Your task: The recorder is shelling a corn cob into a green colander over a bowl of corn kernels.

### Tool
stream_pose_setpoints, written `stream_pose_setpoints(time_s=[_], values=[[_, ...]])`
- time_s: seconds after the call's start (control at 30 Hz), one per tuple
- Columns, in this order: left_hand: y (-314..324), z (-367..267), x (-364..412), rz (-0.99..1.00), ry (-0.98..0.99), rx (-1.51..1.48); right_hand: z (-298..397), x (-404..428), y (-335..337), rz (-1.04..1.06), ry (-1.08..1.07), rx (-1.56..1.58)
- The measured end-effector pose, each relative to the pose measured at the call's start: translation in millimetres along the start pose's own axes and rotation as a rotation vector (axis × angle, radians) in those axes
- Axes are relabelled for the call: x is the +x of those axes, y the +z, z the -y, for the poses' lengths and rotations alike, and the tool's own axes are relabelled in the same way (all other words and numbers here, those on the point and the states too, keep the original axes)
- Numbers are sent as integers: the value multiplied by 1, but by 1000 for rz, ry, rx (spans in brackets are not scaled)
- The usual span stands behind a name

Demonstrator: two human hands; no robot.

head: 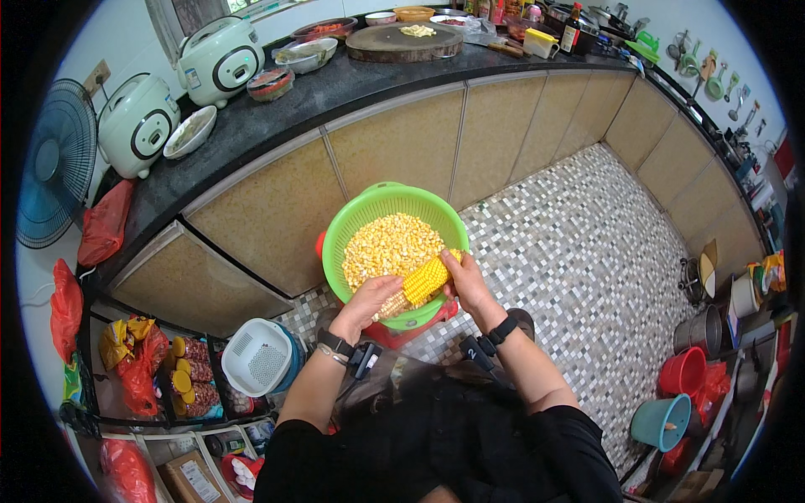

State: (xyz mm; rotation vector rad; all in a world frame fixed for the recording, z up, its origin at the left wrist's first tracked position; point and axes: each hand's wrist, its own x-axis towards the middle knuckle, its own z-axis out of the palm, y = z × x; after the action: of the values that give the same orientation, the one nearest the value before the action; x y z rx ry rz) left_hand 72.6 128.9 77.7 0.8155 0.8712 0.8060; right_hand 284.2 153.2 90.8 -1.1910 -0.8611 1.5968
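A yellow ear of corn (429,280) is held at a slant between my two hands, over the near side of a green plastic colander (393,191). My right hand (468,281) grips its upper right end, thumb on top. The fingers of my left hand (371,302) close on its lower left side. A pale stretch of bare cob (393,306) shows by the left fingers; whether it belongs to the same ear I cannot tell. Loose corn kernels (390,248) lie heaped in the colander. Beneath the colander, a red plastic object (402,333) is partly hidden.
Ahead runs a dark countertop (302,100) with rice cookers (221,61) and a round chopping board (404,45). A white plastic basket (258,356) stands at my left, near shelves with jars (201,371). Right, on the tiled floor (566,251), are red (682,371) and teal buckets (657,422).
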Motion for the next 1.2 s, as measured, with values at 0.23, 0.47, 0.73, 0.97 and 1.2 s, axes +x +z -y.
stream_pose_setpoints(time_s=[0.23,0.47,0.73,0.97,1.2], values=[[-4,3,1,-4,14,2,-1,0,-1,1,-22,-4],[-6,4,0,13,34,55,-2,1,-1,3,-12,-12],[-14,11,4,-97,-7,15,-3,1,-1,4,-9,-7],[7,-8,-1,-129,-50,61,-3,2,-4,0,-17,-21],[6,-8,-1,-67,-93,23,-2,0,-2,11,-15,-8]])
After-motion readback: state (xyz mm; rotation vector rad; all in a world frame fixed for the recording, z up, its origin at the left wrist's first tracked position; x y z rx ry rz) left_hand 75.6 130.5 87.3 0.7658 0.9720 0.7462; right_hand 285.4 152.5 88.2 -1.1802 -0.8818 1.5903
